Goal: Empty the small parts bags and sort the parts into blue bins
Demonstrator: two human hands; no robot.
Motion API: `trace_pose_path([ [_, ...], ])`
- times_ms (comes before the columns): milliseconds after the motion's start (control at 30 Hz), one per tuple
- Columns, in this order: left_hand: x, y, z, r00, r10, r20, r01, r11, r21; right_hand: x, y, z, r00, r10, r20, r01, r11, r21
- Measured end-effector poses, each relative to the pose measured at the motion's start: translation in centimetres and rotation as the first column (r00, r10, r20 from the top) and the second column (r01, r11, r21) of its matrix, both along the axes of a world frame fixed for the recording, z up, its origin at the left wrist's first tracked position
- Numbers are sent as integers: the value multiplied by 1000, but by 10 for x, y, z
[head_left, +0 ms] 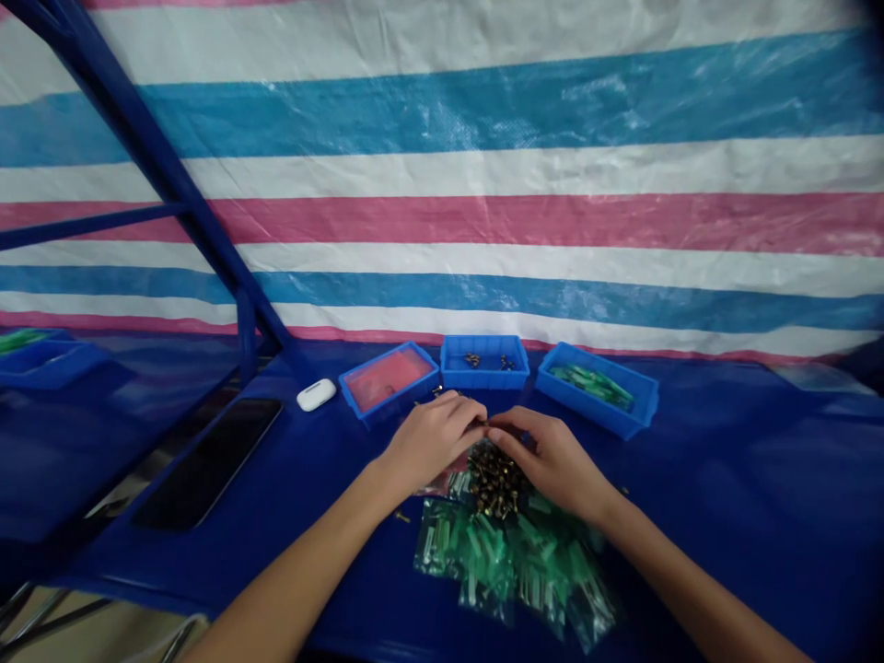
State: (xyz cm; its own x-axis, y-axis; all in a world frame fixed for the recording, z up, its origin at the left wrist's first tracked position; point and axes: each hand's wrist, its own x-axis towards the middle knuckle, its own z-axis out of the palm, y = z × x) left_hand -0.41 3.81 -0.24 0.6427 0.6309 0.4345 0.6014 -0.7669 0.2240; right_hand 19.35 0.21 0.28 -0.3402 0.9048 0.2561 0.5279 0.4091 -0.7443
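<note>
Bagged green parts [515,571] lie nearest on the blue-covered counter [725,516]. Just beyond and touching them sits a heap of brass screws [494,479]: small, stiff, light and loose, best taken singly by the shank. The left hand [432,440] and right hand [545,451] curl closed above the heap, meeting at the tips; any item held cannot be confirmed. Three blue bins [484,376] stand farther back.

Shiny brass screws [494,479] lie on glossy blue plastic sheeting [725,488], clear plastic bags [511,571] at their 6 o'clock, smooth blue plastic bins [484,361] at 12 o'clock, a woven plastic tarpaulin [442,221] with a crinkled sheen beyond them
</note>
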Motion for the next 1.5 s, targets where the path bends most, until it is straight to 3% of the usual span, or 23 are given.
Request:
trace_pose_path([
  [233,1,-2,1,998,-58,25,56,995,84,-4,-2,-4,992,22,-122,-38,990,-134],
  [400,0,-1,2,997,-73,1,73,995,61,-2,2,-5,993,1,-122,-19,989,-146],
  [567,-7,5,5,999,31,13,-32,999,27,6,0,-14,988,-85,129,70,990,120],
  [700,-13,8,6,980,162,120,-166,986,25,9,4,-13,977,-60,203,-31,907,420],
  [800,-13,7,4,967,213,141,-221,974,42,8,21,-6,931,-281,232,102,812,574],
  [900,-11,7,1,969,216,116,-225,972,68,11,38,-4,771,-557,309,343,772,535],
  [967,-10,8,-2,970,223,96,-232,968,98,17,41,-8,720,-593,361,393,777,493],
  [1067,-10,9,-5,967,251,55,-256,957,138,30,36,-15,782,-487,389,321,850,418],
  [1200,-11,10,-5,958,286,-2,-283,951,123,44,31,-19,891,-120,439,38,981,192],
  [1267,-11,10,-5,956,292,-20,-288,951,110,47,32,-18,907,23,420,-58,996,72],
  [1333,-11,10,-4,957,289,-29,-286,954,96,48,33,-17,918,74,390,-83,997,6],
  [1500,-7,9,-3,963,266,-48,-263,963,56,49,33,-18,919,144,367,-149,989,-16],
])
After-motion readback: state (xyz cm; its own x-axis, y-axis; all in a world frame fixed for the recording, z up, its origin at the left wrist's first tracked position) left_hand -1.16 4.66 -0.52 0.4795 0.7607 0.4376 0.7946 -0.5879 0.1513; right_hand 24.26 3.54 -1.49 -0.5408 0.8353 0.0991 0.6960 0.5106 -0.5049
